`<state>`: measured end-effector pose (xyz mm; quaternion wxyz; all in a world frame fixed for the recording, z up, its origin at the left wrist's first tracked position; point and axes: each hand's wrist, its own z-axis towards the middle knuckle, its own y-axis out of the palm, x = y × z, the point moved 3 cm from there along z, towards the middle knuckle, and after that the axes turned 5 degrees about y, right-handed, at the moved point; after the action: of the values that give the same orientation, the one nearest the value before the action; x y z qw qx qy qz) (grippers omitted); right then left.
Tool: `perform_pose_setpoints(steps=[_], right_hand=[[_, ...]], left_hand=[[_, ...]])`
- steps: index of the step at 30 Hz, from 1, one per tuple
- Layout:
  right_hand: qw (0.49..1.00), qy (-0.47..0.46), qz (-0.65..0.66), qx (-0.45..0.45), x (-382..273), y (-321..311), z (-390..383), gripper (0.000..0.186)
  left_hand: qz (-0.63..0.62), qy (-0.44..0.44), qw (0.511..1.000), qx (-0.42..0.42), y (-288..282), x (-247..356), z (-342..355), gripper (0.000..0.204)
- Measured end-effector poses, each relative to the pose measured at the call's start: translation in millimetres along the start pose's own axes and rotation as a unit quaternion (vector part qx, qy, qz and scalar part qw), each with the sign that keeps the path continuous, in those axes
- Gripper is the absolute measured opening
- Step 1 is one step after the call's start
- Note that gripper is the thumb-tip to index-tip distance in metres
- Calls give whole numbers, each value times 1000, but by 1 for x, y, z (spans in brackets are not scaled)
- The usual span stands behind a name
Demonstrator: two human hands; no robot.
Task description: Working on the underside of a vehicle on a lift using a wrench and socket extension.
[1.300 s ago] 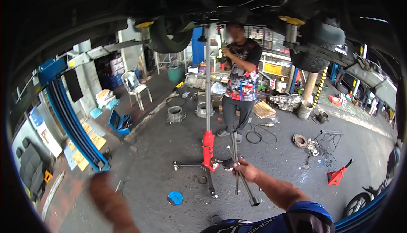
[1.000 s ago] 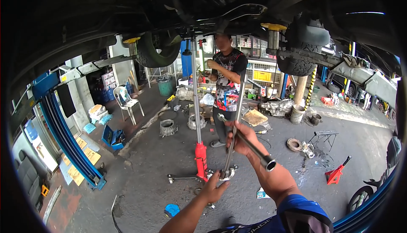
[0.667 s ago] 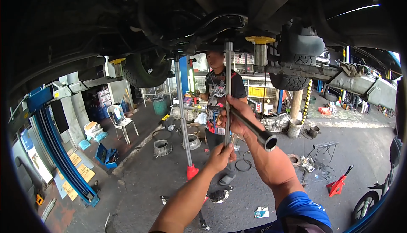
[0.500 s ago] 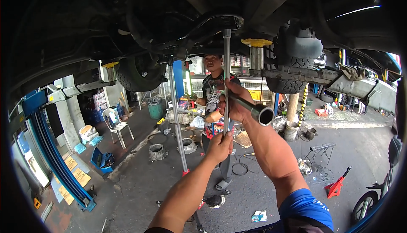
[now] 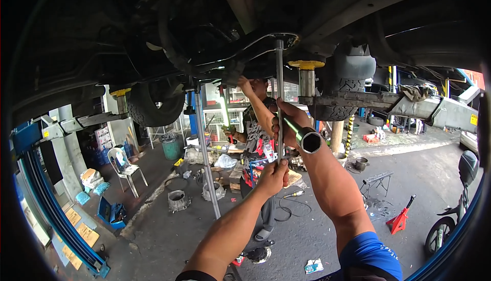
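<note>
A long upright metal extension bar [image 5: 280,76] runs from the dark vehicle underside down to my hands. My left hand [image 5: 272,179] is closed round its lower end. Higher up, my right hand [image 5: 289,120] is closed where a tubular socket wrench [image 5: 296,129] crosses the bar. The wrench's wide hexagonal mouth points toward me; its far part is hidden by my fingers. The bar's top meets the underside beside a curved black crossmember [image 5: 240,50]; the exact contact is too dark to make out.
A co-worker [image 5: 258,127] stands beyond the bar, one hand raised to the underside, the other holding a lit work light [image 5: 224,109]. A support pole [image 5: 205,153] stands left. Yellow-topped lift pads [image 5: 306,65] bear the vehicle. A red jack stand [image 5: 400,219] is at right.
My view has shifted a little. The co-worker has raised one arm to the underside. Both my hands keep their grip on the bar and wrench.
</note>
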<state>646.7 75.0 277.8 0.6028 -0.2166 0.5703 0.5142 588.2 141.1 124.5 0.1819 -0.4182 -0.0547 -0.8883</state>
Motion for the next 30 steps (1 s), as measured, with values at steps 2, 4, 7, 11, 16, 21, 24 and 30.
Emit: perform_pose_setpoints(steps=[2,4,7,11,16,21,24,30], right_hand=[[999,-31,-32,22,-2,-6,5,38],[998,-47,0,39,-5,5,-1,38],[997,-28,-16,69,-9,16,-15,39],[977,-90,-167,102,-20,9,-25,46],[795,-445,-411,37,8,-7,-77,54],[786,-462,-353,211,17,-34,-56,26],[877,-414,-143,197,27,-49,-23,36],[961,-172,43,213,39,-46,20,41]], left_hand=[[-30,6,999,-23,4,-3,4,48],[-47,-7,998,-32,3,-4,5,48],[-65,22,996,-52,1,-2,9,47],[-62,-15,998,-21,2,-8,13,51],[81,11,994,71,3,-4,10,49],[147,22,984,101,15,22,10,49],[196,31,975,97,-5,15,15,46],[156,30,981,112,-17,29,16,44]])
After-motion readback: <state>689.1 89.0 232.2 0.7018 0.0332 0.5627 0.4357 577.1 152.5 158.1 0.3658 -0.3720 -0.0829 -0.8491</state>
